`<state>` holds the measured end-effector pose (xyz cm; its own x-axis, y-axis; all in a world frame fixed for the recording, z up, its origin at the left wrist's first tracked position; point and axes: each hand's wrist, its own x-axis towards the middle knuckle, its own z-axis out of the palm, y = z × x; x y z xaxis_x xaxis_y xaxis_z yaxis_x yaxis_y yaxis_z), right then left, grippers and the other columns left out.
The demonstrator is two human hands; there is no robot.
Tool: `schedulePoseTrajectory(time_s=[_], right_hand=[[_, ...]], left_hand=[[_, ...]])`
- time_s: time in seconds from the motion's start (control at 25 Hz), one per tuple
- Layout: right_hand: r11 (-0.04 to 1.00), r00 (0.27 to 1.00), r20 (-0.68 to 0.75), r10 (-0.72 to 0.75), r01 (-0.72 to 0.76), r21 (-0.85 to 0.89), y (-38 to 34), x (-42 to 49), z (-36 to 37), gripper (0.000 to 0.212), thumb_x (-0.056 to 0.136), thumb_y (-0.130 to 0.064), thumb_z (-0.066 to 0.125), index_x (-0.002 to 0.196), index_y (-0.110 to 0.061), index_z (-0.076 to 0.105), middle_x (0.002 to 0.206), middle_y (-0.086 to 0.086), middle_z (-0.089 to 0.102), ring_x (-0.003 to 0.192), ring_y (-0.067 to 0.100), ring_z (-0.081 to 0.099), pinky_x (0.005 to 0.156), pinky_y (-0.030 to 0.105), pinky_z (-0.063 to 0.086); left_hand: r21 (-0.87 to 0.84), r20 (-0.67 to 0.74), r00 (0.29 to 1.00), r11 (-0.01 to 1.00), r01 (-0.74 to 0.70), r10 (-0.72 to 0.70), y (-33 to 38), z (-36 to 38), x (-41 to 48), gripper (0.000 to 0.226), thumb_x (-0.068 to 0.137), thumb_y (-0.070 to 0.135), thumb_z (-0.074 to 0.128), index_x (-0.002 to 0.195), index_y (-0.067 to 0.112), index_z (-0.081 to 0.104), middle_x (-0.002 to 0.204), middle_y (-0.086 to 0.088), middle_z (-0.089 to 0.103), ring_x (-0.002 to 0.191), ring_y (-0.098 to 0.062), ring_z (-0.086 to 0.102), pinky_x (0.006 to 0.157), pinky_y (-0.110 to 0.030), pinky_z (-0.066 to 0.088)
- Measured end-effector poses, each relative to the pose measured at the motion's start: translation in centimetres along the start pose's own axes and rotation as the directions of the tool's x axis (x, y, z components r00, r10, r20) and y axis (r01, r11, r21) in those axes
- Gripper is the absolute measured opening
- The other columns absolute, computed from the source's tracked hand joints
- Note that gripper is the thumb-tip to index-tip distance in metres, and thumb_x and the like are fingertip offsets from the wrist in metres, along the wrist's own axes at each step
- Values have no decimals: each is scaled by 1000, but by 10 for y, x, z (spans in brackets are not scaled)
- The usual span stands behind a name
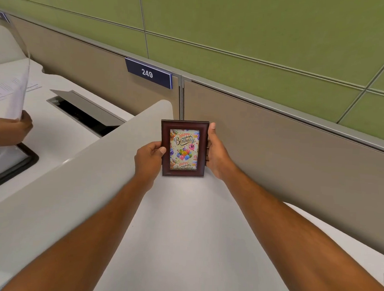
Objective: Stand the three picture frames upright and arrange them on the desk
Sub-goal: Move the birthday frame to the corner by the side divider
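One picture frame [183, 148] with a dark red-brown wooden border and a "Happy Birthday" balloon picture stands upright in the far corner of the white desk [182, 233]. My left hand [149, 159] grips its left edge, thumb on the front. My right hand [217, 155] holds the right edge, fingers wrapped behind. The frame's bottom edge is at the desk surface. Only this one frame is in view.
A beige partition [275, 154] with a "249" sign [148, 73] runs behind the desk. A low grey divider [73, 183] bounds the left side. Beyond it, another person's hand [14, 129] holds papers over a neighbouring desk with an open cable hatch [88, 111].
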<state>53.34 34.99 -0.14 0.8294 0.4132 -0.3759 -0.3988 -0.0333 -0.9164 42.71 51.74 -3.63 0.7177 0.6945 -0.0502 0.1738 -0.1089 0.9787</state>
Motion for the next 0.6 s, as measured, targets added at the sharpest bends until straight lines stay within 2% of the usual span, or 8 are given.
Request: schedulePoseTrajectory(time_s=[0.16,0.36,0.48,0.6], right_hand=[[1000,1000,-13,-5,5,-12,1,5,-2,69,97,-85,33,110,-33,76,114,0,82,103,21,79,89,41,60],[998,1000,-16,-9,8,-56,4,9,4,69,97,-85,31,108,-33,75,119,2,80,112,27,76,106,50,56],[996,1000,4,-12,12,-88,6,8,3,74,95,-88,29,118,-34,75,129,5,78,116,27,75,109,51,54],[993,999,32,-20,24,-118,5,1,-1,80,97,-86,27,132,-29,71,130,5,76,111,23,74,107,48,53]], left_hand=[[-30,-5,1000,999,24,-24,-1,6,3,27,109,20,61,132,12,73,120,-6,79,112,-26,76,98,-54,64],[-55,-15,1000,998,18,-18,-9,1,8,26,109,21,60,131,12,72,122,-8,79,114,-26,76,98,-54,64],[-73,-13,1000,997,27,-28,-11,0,8,27,109,20,60,132,12,72,122,-8,79,114,-26,76,99,-53,64],[-41,-30,999,999,35,-37,-10,0,0,30,109,20,61,136,11,70,124,-7,77,115,-26,75,98,-48,64]])
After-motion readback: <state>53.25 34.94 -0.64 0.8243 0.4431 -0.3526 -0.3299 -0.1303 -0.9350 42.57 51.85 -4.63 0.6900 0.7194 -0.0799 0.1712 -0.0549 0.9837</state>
